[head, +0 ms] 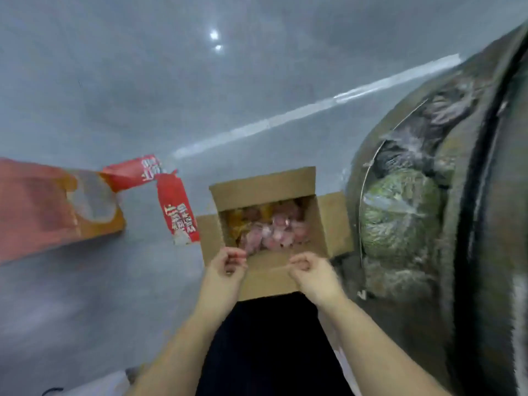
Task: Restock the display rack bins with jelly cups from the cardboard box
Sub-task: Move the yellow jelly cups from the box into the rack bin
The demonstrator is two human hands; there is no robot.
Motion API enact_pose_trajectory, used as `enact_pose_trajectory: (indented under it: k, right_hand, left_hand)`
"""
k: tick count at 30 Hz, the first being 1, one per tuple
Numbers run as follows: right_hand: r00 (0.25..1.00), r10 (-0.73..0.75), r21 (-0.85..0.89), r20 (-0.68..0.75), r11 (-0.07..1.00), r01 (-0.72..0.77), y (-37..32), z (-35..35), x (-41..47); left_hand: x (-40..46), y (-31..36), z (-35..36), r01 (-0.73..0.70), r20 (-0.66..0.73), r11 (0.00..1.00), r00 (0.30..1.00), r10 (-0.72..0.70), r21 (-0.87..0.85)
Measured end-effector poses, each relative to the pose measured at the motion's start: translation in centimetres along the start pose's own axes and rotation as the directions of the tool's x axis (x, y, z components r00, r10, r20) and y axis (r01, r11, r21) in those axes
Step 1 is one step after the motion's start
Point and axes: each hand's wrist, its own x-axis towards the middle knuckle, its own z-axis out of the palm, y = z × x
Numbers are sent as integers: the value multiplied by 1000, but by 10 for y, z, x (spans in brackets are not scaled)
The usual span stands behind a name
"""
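An open cardboard box [281, 274] sits on the grey floor in front of me, its flaps folded outward. Pink jelly cups [274, 231] fill most of it, with orange ones [235, 221] at the left. My left hand [228, 262] hovers over the box's near left corner, fingers curled around something small and pinkish that looks like a jelly cup. My right hand [311, 271] is over the near flap, closed into a loose fist; I see nothing in it. The display rack [463, 224] curves up on the right, blurred, and one bin holds greenish wrapped items [400, 212].
A torn red and orange carton [48, 207] lies on the floor to the left, with a loose red flap [178, 212] next to the box. My dark trousers [271, 338] are below the box. Grey floor with a white stripe [314, 107] stretches beyond.
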Motion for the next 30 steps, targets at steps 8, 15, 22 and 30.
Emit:
enact_pose_trajectory:
  k: [8, 15, 22, 30]
  right_hand:
    - [1000, -30, -284, 11, 958, 31, 54, 67, 197]
    - [975, -13, -327, 223, 941, 87, 3, 142, 288]
    - [957, 28, -326, 289, 943, 71, 17, 149, 303]
    - [956, 163, 405, 245, 878, -254, 45, 109, 257]
  left_hand:
    - [166, -136, 73, 398, -6, 878, 910, -415, -266]
    - [221, -173, 104, 506, -1, 526, 720, -694, -684]
    - [249, -176, 113, 300, 181, 59, 709, -682, -952]
    - [221, -174, 117, 228, -158, 710, 887, -433, -667]
